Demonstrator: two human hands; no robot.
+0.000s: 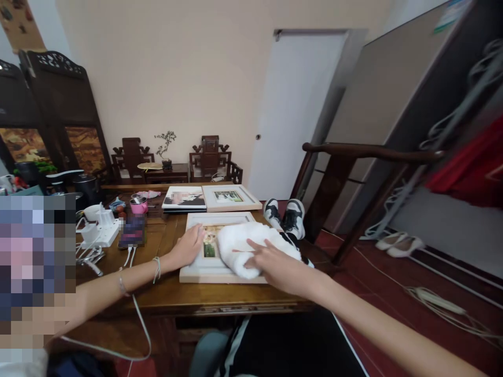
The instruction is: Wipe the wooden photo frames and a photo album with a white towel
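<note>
A light wooden picture frame (pixel 220 279) with a pale mat lies flat on the table, and a small colour picture (pixel 210 252) shows inside it. Across its left border rests my left hand (pixel 189 245), fingers stretched out over the surface. A fluffy white cloth (pixel 239 241), bunched and folded, covers the frame's right part and hangs past its right side. My right hand (pixel 262 263) grips the cloth's near fold, two fingers stretched on top; the thumb side is partly hidden.
A second framed picture (pixel 230 197) and a flat stack (pixel 184 198) lie behind. At left are a pink cup (pixel 138 204), a white power strip (pixel 105 230) and a phone with cables (pixel 132 230). Black-and-white sneakers (pixel 293 217) and a wooden chair (pixel 369 152) stand at right.
</note>
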